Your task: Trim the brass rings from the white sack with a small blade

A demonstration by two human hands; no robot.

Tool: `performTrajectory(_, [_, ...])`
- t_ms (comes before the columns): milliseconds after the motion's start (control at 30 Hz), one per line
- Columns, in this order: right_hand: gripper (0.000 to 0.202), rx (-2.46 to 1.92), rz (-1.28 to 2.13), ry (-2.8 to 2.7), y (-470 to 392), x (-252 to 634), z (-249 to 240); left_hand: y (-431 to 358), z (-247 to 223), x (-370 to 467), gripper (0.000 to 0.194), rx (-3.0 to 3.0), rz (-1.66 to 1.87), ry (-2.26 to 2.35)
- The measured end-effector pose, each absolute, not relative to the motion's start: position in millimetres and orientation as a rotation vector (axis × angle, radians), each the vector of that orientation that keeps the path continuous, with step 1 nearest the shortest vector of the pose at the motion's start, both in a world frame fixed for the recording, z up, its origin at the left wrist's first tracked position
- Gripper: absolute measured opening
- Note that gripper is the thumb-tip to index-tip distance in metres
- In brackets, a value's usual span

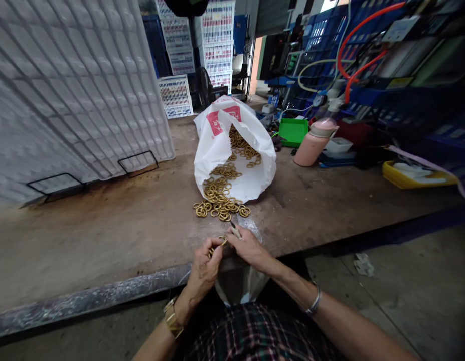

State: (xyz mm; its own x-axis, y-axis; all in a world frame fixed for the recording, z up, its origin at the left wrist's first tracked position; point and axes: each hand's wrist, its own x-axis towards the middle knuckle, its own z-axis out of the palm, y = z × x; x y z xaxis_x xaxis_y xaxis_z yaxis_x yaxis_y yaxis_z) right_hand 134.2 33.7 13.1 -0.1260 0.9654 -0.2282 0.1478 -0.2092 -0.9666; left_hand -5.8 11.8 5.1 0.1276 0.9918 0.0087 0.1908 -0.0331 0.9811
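My left hand (204, 265) is closed around brass rings, with one ring (222, 241) showing between thumb and fingertips and part of another lower in the grip. Close beside it, my right hand (249, 248) grips a small knife-like tool (236, 230) with a dark pointed tip and a pale body. Just beyond both hands, a pile of brass rings (219, 200) spills onto the worktable (153, 235). The pile comes from the mouth of a white plastic bag (255, 183) with red print, lying on its side with more rings inside.
Tall stacked clear plastic trays (85, 90) stand at the left beside black wire handles (138, 163). To the right are a pink bottle (311, 145), a green tray (293, 132) and a yellow tray (416, 175). Behind are white crates (217, 50) and a black fan (205, 85).
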Motion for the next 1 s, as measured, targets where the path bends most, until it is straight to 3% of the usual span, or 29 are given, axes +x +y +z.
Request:
performTrajectory(67, [0.014,-1.430,1.213,-1.464,33,132,13,11,7,-5,0.017,1.288,0.966,1.237])
performTrajectory(233, [0.020,-1.412,1.114,-1.659,32,129,9,9,10,-4,0.028,1.021,0.889,1.178])
performTrajectory(567, [0.031,-1.355,1.363,-1.487,34,129,9,8,13,-2,0.033,0.727,0.935,0.992])
performTrajectory(1000, [0.029,-1.324,1.282,-1.527,34,128,6,7,11,3,0.034,0.777,0.949,1.008])
